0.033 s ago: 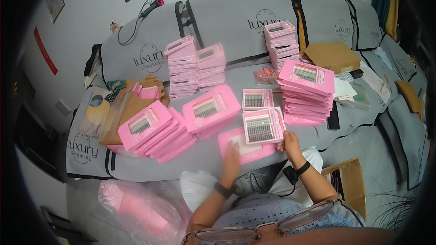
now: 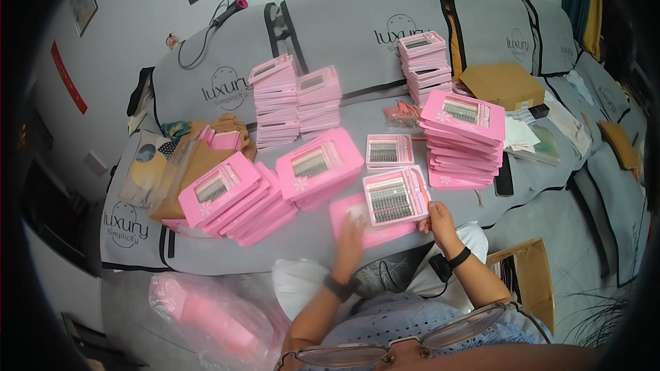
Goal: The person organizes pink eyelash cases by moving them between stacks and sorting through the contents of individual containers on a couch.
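My right hand (image 2: 441, 224) pinches the lower right edge of an eyelash tray (image 2: 394, 196), a pale pink case with rows of dark lash clusters. That tray is held over a flat pink card sleeve (image 2: 340, 213) with a pale window, and covers much of it. Over the sleeve's left side lies my left hand (image 2: 350, 244), its fingers smeared by motion. Just beyond the held tray, another lash tray (image 2: 389, 150) rests on the grey sofa cover (image 2: 261, 261).
Stacks of pink lash packs (image 2: 218, 189) stand to the left, with another pink stack (image 2: 464, 130) at right. Farther back are piles of paler trays (image 2: 275, 99). A phone (image 2: 504, 175), a cardboard box (image 2: 505, 86) and a plastic-wrapped pink bundle (image 2: 216, 319) lie around.
The held eyelash tray has shifted slightly left and toward me, together with my right hand. My left hand stays over the sleeve; the stacks have not moved.
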Motion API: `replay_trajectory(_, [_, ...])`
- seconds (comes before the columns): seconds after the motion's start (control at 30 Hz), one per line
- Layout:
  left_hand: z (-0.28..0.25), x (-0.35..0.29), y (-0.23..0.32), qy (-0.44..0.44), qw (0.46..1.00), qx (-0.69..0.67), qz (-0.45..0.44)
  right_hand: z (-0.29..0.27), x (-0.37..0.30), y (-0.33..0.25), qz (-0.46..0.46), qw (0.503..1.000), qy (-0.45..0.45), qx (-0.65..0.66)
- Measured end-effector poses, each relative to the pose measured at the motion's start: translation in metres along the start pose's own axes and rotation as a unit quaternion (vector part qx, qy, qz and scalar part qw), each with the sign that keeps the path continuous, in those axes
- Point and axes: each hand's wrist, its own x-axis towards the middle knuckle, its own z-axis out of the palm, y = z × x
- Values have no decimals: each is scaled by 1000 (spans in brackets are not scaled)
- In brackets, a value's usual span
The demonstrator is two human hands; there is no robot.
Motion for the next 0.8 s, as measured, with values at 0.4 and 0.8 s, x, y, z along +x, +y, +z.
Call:
replay_trajectory(0.4, [-15,-20,17,-126,959,-215,-138,-6,0,13,57,983,-108,-134])
replay_trajectory(0.8, [-30,-55,-7,-88,964,-195,-155,33,-21,1,48,983,-110,-139])
